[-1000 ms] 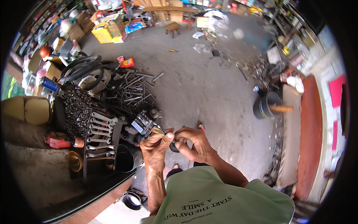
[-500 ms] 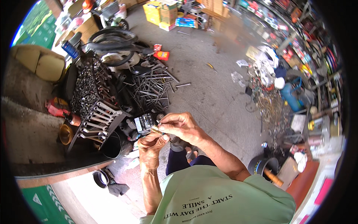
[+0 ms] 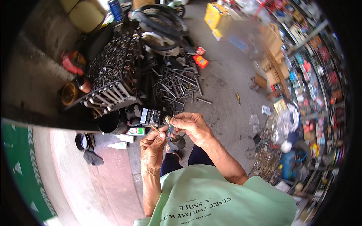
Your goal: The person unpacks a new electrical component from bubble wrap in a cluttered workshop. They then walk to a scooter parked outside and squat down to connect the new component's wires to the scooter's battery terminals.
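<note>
My left hand point(image 3: 152, 148) pinches some thin coloured wires, yellow and reddish strands point(image 3: 154, 128) standing up from its fingertips. To its right, my right hand point(image 3: 193, 128) has thumb and forefinger closed on a small whitish connector point(image 3: 167, 119). Blue and green wires point(image 3: 170, 132) run down between the two hands. They lead toward a dark rounded piece point(image 3: 176, 143) below; whether it hangs from them I cannot tell. Just beyond my fingers sits a black battery point(image 3: 150, 117) with a pale label.
A rack of wrenches point(image 3: 111, 96) stands at the left under a heap of small metal parts. Loose metal rods point(image 3: 175, 88) and black tyres point(image 3: 160, 28) lie beyond. Packed shelves point(image 3: 313, 75) line the right, with tangled wire point(image 3: 267, 165) below. White bottles point(image 3: 118, 145) lie at the left.
The head view has turned right. My hands, close together before over a brass-coloured piece, are now slightly apart, with the blue and green wires showing between them.
</note>
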The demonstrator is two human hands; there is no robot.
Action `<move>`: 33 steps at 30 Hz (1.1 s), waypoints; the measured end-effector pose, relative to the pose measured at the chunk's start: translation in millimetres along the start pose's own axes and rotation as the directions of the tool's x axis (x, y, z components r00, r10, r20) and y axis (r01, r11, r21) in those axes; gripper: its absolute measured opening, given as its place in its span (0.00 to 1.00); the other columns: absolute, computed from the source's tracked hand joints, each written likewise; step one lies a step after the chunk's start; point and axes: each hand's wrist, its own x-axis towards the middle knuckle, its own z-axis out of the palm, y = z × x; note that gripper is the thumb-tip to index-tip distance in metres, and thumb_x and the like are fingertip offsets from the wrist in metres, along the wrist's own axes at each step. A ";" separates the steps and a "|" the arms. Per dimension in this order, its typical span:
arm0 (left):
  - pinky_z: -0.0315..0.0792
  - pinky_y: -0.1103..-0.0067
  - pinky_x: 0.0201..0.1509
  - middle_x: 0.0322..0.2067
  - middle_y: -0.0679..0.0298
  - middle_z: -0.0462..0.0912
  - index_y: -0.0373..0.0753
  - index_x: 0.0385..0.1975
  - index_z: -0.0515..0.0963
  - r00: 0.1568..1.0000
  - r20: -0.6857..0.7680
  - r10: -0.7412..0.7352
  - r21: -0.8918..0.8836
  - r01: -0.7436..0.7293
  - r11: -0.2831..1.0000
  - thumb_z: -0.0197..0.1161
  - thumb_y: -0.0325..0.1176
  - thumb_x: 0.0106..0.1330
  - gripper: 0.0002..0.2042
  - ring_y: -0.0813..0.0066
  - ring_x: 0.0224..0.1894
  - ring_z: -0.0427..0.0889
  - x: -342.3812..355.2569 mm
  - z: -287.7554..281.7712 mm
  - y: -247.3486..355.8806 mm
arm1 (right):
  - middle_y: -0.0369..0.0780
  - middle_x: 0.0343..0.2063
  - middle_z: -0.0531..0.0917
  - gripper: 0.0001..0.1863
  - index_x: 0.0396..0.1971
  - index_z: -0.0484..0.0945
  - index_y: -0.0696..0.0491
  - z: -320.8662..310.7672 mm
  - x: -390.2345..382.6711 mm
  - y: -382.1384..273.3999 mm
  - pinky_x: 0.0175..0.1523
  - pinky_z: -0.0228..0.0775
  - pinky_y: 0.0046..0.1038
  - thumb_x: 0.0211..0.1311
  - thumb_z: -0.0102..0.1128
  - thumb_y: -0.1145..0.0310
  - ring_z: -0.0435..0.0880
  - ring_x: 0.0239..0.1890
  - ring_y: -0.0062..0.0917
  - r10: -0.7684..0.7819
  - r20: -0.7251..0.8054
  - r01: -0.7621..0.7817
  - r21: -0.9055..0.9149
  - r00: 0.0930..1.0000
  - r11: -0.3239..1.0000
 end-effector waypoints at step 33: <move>0.75 0.84 0.37 0.33 0.59 0.84 0.32 0.32 0.79 0.526 -0.841 0.124 -0.174 -0.480 0.860 0.68 0.14 0.53 0.09 0.77 0.32 0.83 210.8 -136.9 -358.1 | 0.36 0.26 0.84 0.09 0.35 0.81 0.60 -264.3 301.6 236.6 0.31 0.72 0.16 0.60 0.66 0.69 0.80 0.25 0.14 0.793 0.338 -0.529 -0.604 0.507 0.596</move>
